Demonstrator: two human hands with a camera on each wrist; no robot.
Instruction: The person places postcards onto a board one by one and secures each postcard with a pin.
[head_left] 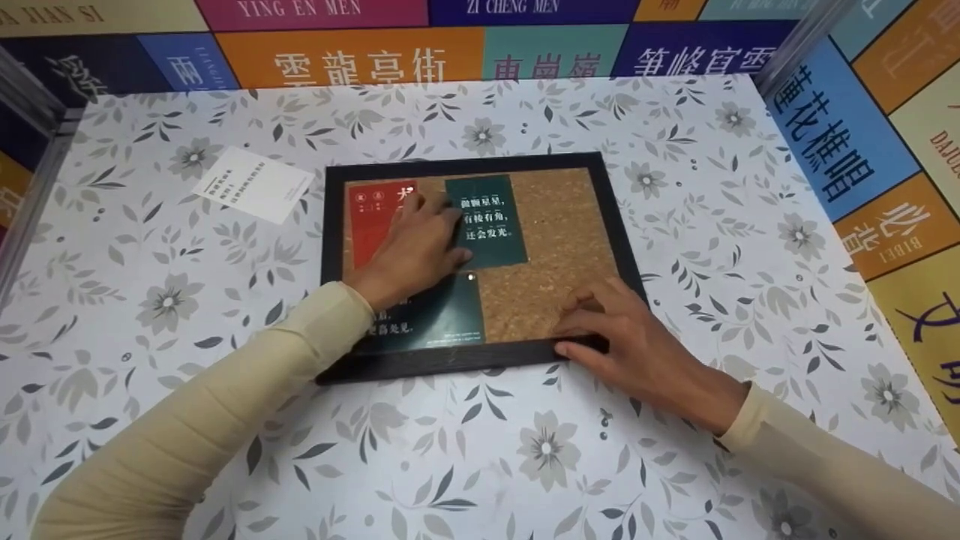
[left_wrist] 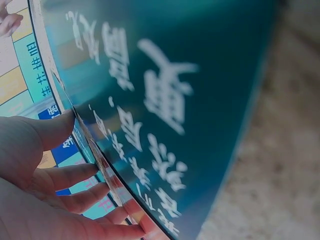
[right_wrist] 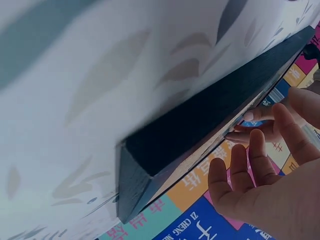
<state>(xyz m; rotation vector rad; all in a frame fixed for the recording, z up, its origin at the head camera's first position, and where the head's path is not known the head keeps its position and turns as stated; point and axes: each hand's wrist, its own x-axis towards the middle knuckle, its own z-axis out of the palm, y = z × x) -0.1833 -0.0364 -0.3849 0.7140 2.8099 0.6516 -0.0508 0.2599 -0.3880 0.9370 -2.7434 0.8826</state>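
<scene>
A cork board (head_left: 566,240) in a black frame lies on the patterned cloth. It bears a red card (head_left: 367,225) at upper left, a dark green card (head_left: 495,217) beside it and another green card (head_left: 450,319) below, all with white writing. My left hand (head_left: 412,244) rests over the red card's right side, fingertips between it and the upper green card. In the left wrist view the lower green card (left_wrist: 200,65) stands out large beside the fingers. My right hand (head_left: 630,337) is at the frame's front right corner, fingers loosely bent, nothing seen in them.
On the floral tablecloth (head_left: 480,465), left of the board, lies a white card (head_left: 255,184) with black writing. Colourful panels (head_left: 360,60) with large characters stand along the back and right edges of the table.
</scene>
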